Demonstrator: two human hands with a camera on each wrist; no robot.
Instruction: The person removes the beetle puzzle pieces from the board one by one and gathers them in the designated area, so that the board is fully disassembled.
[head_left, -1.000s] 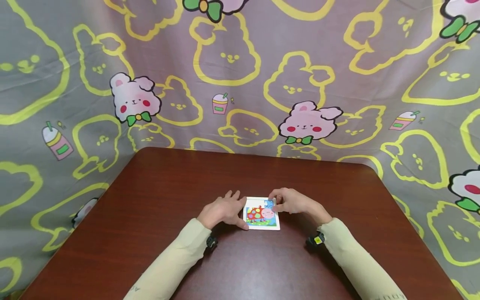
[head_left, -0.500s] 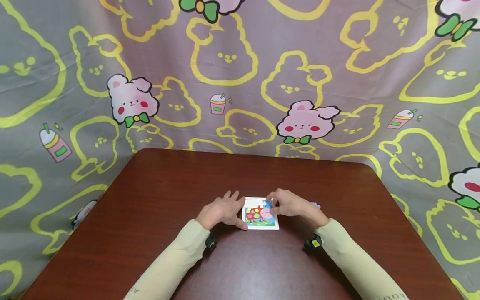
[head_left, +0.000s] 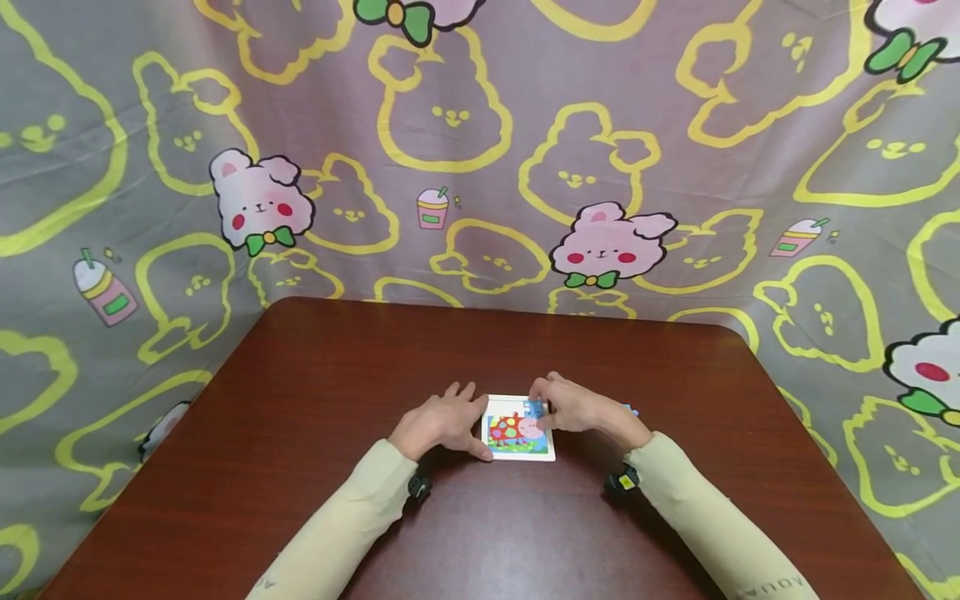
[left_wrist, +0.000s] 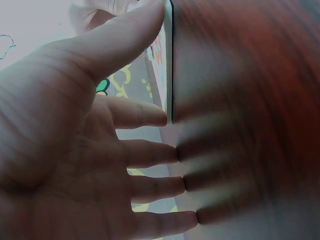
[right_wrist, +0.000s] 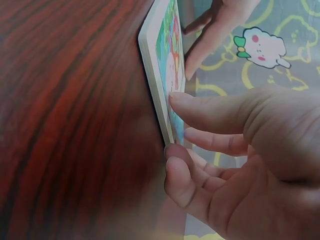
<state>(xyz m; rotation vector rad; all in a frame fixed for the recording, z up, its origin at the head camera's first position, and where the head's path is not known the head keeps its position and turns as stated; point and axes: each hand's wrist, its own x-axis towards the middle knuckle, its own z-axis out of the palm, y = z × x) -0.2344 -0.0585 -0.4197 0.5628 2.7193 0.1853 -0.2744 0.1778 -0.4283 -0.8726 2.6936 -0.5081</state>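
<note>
A small jigsaw puzzle board (head_left: 517, 456) with a white frame lies flat on the table. Its picture shows a pink face and a red, spotted body over green grass; the upper left part is plain white. My left hand (head_left: 442, 423) rests at the board's left side, fingers spread and straight, with the thumb and index finger touching the edge. At the upper right corner my right hand (head_left: 581, 408) pinches a blue jigsaw piece (head_left: 533, 409) between thumb and fingers. In the right wrist view the thumb tip touches the picture, and curled fingers lie by the board's edge.
Part of a small blue thing (head_left: 632, 409) shows beyond the right hand on the table; its kind is hidden. The dark reddish-brown table (head_left: 360, 358) reaches back to a grey patterned curtain (head_left: 465, 108).
The right hand has shifted slightly at the upper right corner, along with the blue piece. The blue thing behind it has come into sight. The left hand keeps its place on the board.
</note>
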